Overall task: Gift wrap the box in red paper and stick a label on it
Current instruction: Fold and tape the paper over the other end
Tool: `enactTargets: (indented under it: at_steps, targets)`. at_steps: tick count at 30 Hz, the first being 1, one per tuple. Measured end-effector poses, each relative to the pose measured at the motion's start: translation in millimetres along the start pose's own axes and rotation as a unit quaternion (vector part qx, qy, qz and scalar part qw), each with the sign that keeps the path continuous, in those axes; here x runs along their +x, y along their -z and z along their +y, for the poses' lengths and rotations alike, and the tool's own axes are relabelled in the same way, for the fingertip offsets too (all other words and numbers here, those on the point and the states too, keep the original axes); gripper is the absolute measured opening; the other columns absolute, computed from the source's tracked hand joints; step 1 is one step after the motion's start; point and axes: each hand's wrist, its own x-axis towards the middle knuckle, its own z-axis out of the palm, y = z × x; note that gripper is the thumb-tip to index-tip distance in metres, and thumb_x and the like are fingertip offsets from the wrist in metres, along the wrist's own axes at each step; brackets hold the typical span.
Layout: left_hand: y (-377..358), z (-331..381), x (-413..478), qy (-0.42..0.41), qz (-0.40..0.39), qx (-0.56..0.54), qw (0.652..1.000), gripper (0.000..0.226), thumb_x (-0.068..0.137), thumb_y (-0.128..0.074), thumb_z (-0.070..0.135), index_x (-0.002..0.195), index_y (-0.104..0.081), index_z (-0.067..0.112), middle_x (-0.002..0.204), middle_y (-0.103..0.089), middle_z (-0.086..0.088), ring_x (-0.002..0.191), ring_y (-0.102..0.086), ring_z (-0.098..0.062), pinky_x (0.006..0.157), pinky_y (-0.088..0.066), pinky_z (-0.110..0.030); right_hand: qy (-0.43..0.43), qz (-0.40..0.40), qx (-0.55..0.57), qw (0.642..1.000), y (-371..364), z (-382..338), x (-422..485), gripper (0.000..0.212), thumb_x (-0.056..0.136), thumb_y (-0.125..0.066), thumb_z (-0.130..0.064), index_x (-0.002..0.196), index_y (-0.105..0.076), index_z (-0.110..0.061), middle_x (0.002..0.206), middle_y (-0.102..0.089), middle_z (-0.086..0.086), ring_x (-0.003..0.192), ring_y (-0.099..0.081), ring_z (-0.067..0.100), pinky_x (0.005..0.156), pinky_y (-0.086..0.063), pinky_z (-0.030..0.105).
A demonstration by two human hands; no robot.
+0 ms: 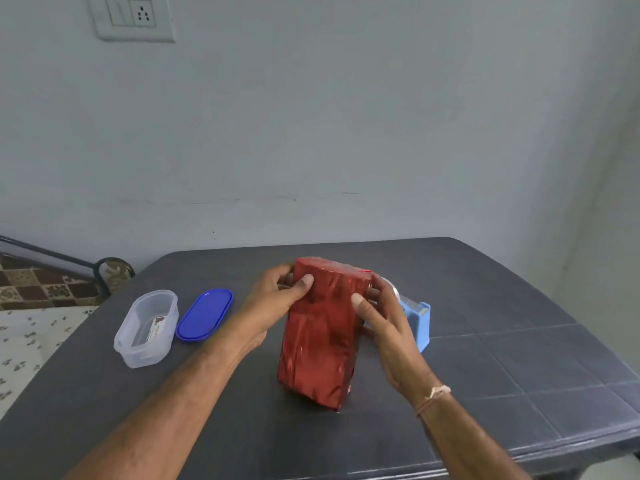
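Note:
A tall box covered in shiny red paper [320, 344] stands upright on the dark grey table [485, 358], slightly tilted. My left hand [277, 299] grips its upper left side, thumb on the front face. My right hand [384, 320] holds the upper right edge, thumb pressing the front. A clear plastic container [147, 327] to the left holds a small printed label [156, 329] inside it.
The container's blue lid [205, 314] lies beside it. A light blue tape dispenser [417, 322] stands behind my right hand, partly hidden. A wall rises past the table's far edge, and a patterned bed sits at the left.

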Motion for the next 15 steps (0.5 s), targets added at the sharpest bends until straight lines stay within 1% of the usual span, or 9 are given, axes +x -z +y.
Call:
enactTargets:
  at_steps: [1, 3, 5, 6, 8, 9, 11, 13, 15]
  targets:
    - [-2, -7, -2, 0.005, -0.007, -0.018, 1.0, 0.027, 0.097, -0.068, 0.029, 0.124, -0.068, 0.027, 0.109, -0.073, -0.006, 0.107, -0.07, -0.02, 0.072, -0.054, -0.015, -0.013, 0.004, 0.016, 1.0, 4, 3, 3, 0.055, 0.09, -0.074, -0.043, 0.139, -0.053, -0.034, 0.132, -0.066, 0.0, 0.124, -0.064, 0.02, 0.107, -0.049, 0.058]
    - [-5, -21, -8, 0.015, -0.042, -0.039, 0.998, 0.036, 0.099, -0.064, 0.033, 0.134, -0.061, 0.031, 0.123, -0.072, 0.003, 0.116, -0.067, -0.011, 0.082, -0.056, -0.018, -0.025, 0.003, 0.025, 0.999, 8, 9, 9, 0.048, 0.093, -0.069, -0.046, 0.137, -0.053, -0.034, 0.132, -0.066, 0.0, 0.122, -0.065, 0.019, 0.105, -0.049, 0.061]
    - [-7, -36, -15, 0.019, -0.067, -0.051, 0.996, 0.04, 0.101, -0.061, 0.035, 0.14, -0.053, 0.04, 0.13, -0.068, 0.014, 0.119, -0.064, -0.001, 0.093, -0.053, -0.021, -0.034, 0.004, 0.021, 0.999, 7, 15, 13, 0.048, 0.093, -0.067, -0.049, 0.137, -0.056, -0.033, 0.135, -0.065, -0.001, 0.122, -0.066, 0.018, 0.106, -0.05, 0.057]
    - [-9, -41, -19, 0.019, -0.069, -0.054, 0.996, 0.042, 0.101, -0.06, 0.036, 0.141, -0.049, 0.044, 0.131, -0.065, 0.018, 0.118, -0.062, 0.004, 0.094, -0.052, -0.019, -0.036, 0.009, 0.022, 0.999, 4, 18, 15, 0.048, 0.094, -0.067, -0.049, 0.138, -0.057, -0.033, 0.136, -0.064, -0.001, 0.12, -0.067, 0.017, 0.105, -0.052, 0.054]
    - [-12, -50, -25, 0.01, -0.045, -0.048, 0.998, 0.044, 0.101, -0.061, 0.036, 0.141, -0.047, 0.044, 0.13, -0.064, 0.022, 0.115, -0.062, 0.009, 0.086, -0.052, -0.012, -0.027, 0.035, -0.004, 0.999, -1, 25, 16, 0.041, 0.098, -0.064, -0.047, 0.137, -0.056, -0.038, 0.134, -0.062, -0.002, 0.114, -0.068, 0.014, 0.101, -0.056, 0.046]
    - [-13, -54, -27, 0.003, -0.02, -0.046, 0.999, 0.044, 0.1, -0.063, 0.035, 0.141, -0.049, 0.042, 0.128, -0.066, 0.02, 0.114, -0.063, 0.008, 0.084, -0.053, -0.012, -0.016, 0.046, -0.034, 0.998, -3, 28, 15, 0.037, 0.099, -0.063, -0.045, 0.135, -0.055, -0.04, 0.132, -0.061, -0.003, 0.113, -0.068, 0.014, 0.099, -0.057, 0.044]
    - [-17, -61, -31, 0.0, 0.029, -0.058, 0.998, 0.047, 0.096, -0.069, 0.036, 0.14, -0.054, 0.036, 0.126, -0.069, 0.015, 0.111, -0.068, 0.001, 0.083, -0.057, -0.016, -0.005, 0.021, -0.064, 0.998, -7, 33, 10, 0.033, 0.101, -0.062, -0.04, 0.133, -0.056, -0.038, 0.129, -0.064, -0.007, 0.114, -0.067, 0.012, 0.094, -0.059, 0.036]
    - [-18, -68, -34, 0.029, 0.077, -0.078, 0.994, 0.048, 0.09, -0.075, 0.04, 0.134, -0.059, 0.033, 0.122, -0.071, 0.01, 0.101, -0.072, -0.003, 0.077, -0.059, -0.019, -0.035, -0.022, -0.045, 0.998, -8, 39, 5, 0.033, 0.102, -0.061, -0.031, 0.135, -0.058, -0.032, 0.127, -0.069, -0.007, 0.113, -0.069, 0.01, 0.088, -0.058, 0.028]
    - [-16, -75, -36, 0.08, 0.098, -0.08, 0.989, 0.046, 0.085, -0.08, 0.042, 0.126, -0.062, 0.032, 0.114, -0.074, 0.005, 0.091, -0.076, -0.007, 0.069, -0.06, -0.021, -0.075, -0.042, -0.045, 0.995, -8, 48, 5, 0.037, 0.102, -0.061, -0.029, 0.139, -0.058, -0.028, 0.126, -0.07, -0.005, 0.112, -0.07, 0.012, 0.087, -0.059, 0.028]
